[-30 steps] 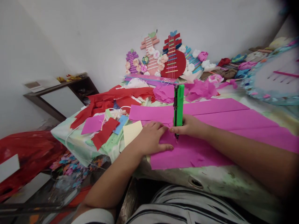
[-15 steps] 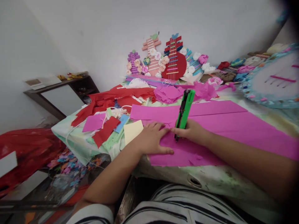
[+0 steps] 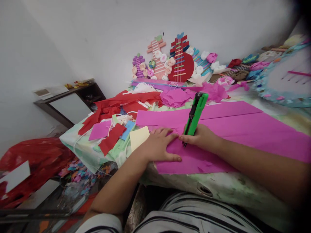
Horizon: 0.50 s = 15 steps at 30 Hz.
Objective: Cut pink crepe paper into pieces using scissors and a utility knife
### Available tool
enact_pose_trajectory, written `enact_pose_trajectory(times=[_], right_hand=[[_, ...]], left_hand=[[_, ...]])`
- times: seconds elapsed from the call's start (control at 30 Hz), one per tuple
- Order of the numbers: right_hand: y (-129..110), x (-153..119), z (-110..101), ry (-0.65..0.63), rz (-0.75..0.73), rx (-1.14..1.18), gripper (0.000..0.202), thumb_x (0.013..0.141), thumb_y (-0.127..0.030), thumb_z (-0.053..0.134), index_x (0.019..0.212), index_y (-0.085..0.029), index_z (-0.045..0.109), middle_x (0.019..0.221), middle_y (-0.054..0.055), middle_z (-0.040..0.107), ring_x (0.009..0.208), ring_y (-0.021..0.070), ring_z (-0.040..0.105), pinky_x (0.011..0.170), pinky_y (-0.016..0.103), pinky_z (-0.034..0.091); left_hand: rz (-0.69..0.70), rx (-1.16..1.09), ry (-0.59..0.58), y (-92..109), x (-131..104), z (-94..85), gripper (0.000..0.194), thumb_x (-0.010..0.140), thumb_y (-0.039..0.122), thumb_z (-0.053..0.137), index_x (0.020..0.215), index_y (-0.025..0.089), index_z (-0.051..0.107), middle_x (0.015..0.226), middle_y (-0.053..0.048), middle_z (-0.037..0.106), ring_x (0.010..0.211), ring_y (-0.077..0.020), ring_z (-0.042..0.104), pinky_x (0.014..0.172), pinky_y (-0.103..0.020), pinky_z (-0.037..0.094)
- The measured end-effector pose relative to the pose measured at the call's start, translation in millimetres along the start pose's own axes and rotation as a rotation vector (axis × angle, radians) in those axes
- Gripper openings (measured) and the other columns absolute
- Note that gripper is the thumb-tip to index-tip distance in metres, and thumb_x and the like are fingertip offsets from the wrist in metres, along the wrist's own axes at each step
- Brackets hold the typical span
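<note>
My left hand lies flat on a large magenta sheet, palm down, with its fingers and thumb spread. Beside its fingertips, my right hand is closed round a green and black stapler. The stapler stands nearly upright, tilted a little to the right, with its dark lower end down at the sheet. Whether that end grips the sheet is hard to see. Small crumples and a ragged bit show in the sheet near both hands. A separate magenta strip runs along its far side.
A pale yellow card, a red scrap and a blue piece lie left of my left hand. Crumpled magenta paper and red paper lie farther back. Decorated paper instruments lean on the wall. A low cabinet stands left.
The stapler leans slightly more to the right, its top shifted right. My left hand stays flat in nearly the same place. The view has turned slightly.
</note>
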State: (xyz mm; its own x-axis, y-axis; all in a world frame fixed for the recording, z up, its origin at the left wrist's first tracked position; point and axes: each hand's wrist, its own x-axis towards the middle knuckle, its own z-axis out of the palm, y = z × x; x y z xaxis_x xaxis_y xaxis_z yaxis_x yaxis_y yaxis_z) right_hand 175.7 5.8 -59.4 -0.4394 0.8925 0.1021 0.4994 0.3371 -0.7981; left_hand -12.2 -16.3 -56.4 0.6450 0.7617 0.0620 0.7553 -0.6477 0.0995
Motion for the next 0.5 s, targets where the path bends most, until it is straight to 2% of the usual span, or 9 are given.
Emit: enact_pose_trajectory(times=[0.17, 0.33, 0.5], right_hand=[[-0.8, 2.2, 0.7, -0.018, 0.007, -0.081, 0.033, 0.06, -0.045, 0.062, 0.076, -0.016, 0.062, 0.063, 0.0, 0.06, 0.059, 0.0147, 0.053, 0.051, 0.022, 0.037], [-0.5, 2.3, 0.9, -0.009, 0.008, -0.027, 0.034, 0.061, -0.045, 0.061, 0.08, -0.017, 0.063, 0.069, 0.001, 0.062, 0.062, 0.0154, 0.054, 0.054, 0.022, 0.039], [-0.5, 2.0, 1.0, 0.001, 0.015, -0.052, 0.034, 0.06, -0.048, 0.061, 0.074, -0.016, 0.063, 0.065, 0.001, 0.061, 0.06, 0.0151, 0.053, 0.052, 0.023, 0.038]], left_hand=[[-0.001, 0.003, 0.01, -0.5, -0.3, 1.1, 0.082, 0.059, 0.073, 0.045, 0.123, 0.021, 0.039, 0.129, -0.012, 0.037, 0.116, -0.0318, 0.032, 0.095, -0.049, 0.026], [0.008, 0.0, 0.012, -1.3, -0.2, 1.8, 0.081, 0.06, 0.072, 0.045, 0.123, 0.021, 0.039, 0.129, -0.012, 0.037, 0.116, -0.0313, 0.032, 0.094, -0.048, 0.026], [0.006, -0.018, 0.014, -1.2, 0.3, 0.7, 0.082, 0.059, 0.072, 0.048, 0.122, 0.021, 0.04, 0.128, -0.012, 0.037, 0.115, -0.0313, 0.032, 0.094, -0.049, 0.026]])
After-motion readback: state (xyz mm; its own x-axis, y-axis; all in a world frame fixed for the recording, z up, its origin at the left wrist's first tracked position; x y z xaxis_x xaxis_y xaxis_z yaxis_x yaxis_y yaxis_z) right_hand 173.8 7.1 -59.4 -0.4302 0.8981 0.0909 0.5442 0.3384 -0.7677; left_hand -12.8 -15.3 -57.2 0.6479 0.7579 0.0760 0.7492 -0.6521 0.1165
